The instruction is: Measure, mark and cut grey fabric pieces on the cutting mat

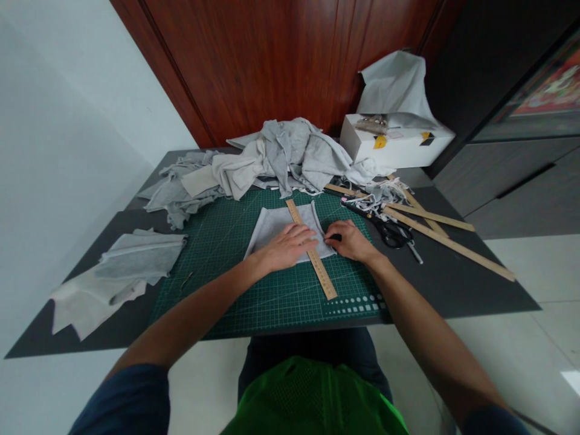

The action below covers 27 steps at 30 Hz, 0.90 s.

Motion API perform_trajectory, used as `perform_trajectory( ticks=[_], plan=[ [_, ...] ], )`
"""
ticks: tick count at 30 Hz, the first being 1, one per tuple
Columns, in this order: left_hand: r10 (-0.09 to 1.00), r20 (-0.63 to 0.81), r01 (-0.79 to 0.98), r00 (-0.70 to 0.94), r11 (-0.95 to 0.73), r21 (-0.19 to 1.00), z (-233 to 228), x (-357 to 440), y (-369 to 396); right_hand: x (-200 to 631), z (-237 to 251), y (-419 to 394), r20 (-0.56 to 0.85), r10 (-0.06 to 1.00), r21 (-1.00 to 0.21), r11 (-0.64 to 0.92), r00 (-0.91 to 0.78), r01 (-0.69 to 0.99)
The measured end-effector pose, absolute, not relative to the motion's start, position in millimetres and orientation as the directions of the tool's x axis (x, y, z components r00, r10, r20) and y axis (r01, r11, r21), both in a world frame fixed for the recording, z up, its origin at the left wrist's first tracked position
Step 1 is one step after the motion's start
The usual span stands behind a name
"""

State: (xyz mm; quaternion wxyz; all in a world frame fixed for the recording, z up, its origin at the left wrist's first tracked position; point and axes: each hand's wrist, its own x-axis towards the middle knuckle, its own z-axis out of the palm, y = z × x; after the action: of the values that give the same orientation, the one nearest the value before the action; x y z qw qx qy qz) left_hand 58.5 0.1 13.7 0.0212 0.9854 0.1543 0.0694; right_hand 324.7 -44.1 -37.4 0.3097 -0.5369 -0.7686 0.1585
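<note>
A piece of grey cloth with pale edges lies flat on the green cutting mat. Across it, at a slant, runs a wooden ruler, its near end reaching past the cloth onto the mat. My left hand rests flat over the ruler and the cloth, fingers stretched out. At the cloth's right edge my right hand is closed in a pinch around a small black object; its exact kind is too small to make out.
Crumpled grey cloth is heaped at the back, before a white box. Black scissors, wooden strips and fabric scraps lie at right. More cloth pieces lie at left, near the table's edge.
</note>
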Motion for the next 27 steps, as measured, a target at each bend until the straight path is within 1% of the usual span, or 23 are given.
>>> perform_trajectory(
  ticks=[3,4,6,9,14,22,27],
  plan=[
    [0.573,0.253,0.546,0.78,-0.82,0.172,9.3,54.5,13.3,324.8,-37.3,-44.6,0.296,0.928,-0.578,0.362,-0.226,0.731],
    [0.638,0.277,0.601,0.718,-0.77,0.215,6.4,54.1,16.8,324.6,-36.8,-44.9,0.294,0.929,-0.579,0.359,-0.224,0.732],
    [0.706,0.286,0.645,0.647,-0.708,0.288,0.0,54.3,21.3,323.9,-35.2,-45.6,0.294,0.929,-0.582,0.36,-0.224,0.729],
    [0.703,0.269,0.621,0.659,-0.709,0.334,-7.3,54.8,21.7,323.0,-32.6,-47.0,0.303,0.924,-0.58,0.372,-0.232,0.724],
    [0.672,0.25,0.596,0.697,-0.737,0.319,-8.8,53.6,17.0,322.5,-31.4,-49.3,0.311,0.923,-0.57,0.371,-0.226,0.733],
    [0.675,0.188,0.638,0.714,-0.737,0.224,-7.7,54.3,11.0,322.1,-29.5,-52.0,0.327,0.917,-0.584,0.386,-0.228,0.714],
    [0.665,0.196,0.642,0.721,-0.747,0.172,-8.5,55.4,9.9,321.4,-28.8,-53.2,0.331,0.919,-0.581,0.378,-0.215,0.72]
  ],
)
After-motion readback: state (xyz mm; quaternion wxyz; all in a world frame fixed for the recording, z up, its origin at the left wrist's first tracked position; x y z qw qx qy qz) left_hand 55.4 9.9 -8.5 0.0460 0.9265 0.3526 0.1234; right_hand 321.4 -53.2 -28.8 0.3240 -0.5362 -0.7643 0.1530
